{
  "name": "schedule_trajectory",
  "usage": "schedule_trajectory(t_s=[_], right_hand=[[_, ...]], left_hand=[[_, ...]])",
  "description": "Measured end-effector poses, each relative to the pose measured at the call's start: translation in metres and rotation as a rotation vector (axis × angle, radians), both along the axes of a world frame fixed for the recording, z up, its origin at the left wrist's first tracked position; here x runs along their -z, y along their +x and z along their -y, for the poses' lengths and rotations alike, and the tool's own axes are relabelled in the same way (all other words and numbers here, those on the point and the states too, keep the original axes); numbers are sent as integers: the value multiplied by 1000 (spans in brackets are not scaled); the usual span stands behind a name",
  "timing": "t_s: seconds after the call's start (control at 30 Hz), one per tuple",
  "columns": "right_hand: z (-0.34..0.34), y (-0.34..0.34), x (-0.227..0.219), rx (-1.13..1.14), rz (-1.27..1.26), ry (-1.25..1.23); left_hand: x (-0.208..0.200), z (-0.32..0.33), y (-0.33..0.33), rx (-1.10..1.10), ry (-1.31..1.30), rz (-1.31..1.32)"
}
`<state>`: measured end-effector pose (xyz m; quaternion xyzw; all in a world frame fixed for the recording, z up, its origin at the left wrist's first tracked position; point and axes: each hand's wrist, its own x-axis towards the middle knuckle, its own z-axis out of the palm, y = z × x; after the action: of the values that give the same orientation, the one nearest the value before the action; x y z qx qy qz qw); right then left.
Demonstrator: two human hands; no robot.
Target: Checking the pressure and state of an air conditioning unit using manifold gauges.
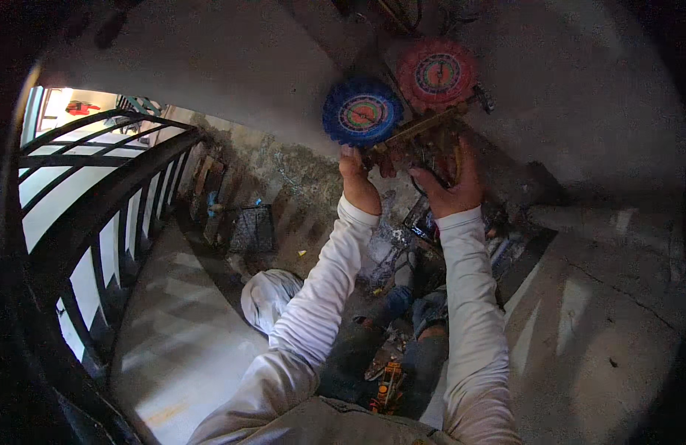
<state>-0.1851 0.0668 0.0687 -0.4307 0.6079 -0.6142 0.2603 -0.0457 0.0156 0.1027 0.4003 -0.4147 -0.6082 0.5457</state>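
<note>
Both my arms, in long pale sleeves, reach up to a manifold gauge set held in front of me. Its blue-rimmed gauge (363,113) is on the left and its red-rimmed gauge (438,74) sits higher on the right, so the set is tilted. A brass-coloured manifold bar (423,127) runs below the dials. My left hand (359,182) is closed at the lower edge, just under the blue gauge, its fingers partly hidden behind. My right hand (456,182) curves around the underside of the bar, thumb and fingers bent. Dim light blurs the fittings between my hands.
A black metal railing (98,215) curves along the left. Near the stained wall (284,174) stands a dark mesh-like box (252,228). A pale bundle (271,297) lies left of my legs, and an orange object (388,387) is low between them. Concrete floor (580,341) extends right.
</note>
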Motion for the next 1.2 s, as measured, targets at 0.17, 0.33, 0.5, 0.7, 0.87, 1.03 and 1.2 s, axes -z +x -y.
schedule_trajectory(t_s=[0.17, 0.33, 0.5, 0.7, 0.87, 1.03, 1.2], right_hand=[[1, -3, 7, 11, -112, -67], [0, 0, -2, -2, -1, -22], [0, -1, -2, -38, 30, -26], [0, -4, 4, -9, -43, -63], [-2, -4, -3, -4, -160, -35], [-4, 1, -1, -39, 69, 61], [-2, -2, 3, -46, 15, 28]], left_hand=[[-4, -1, -2, 30, -56, 6], [-1, -1, -1, 27, -17, -21], [-2, -2, -1, -37, 25, -12], [0, 0, 3, 36, 26, -12], [-2, -3, -1, -16, -49, 52], [0, -1, 3, 35, -88, 15], [4, -2, 1, -23, -47, -1]])
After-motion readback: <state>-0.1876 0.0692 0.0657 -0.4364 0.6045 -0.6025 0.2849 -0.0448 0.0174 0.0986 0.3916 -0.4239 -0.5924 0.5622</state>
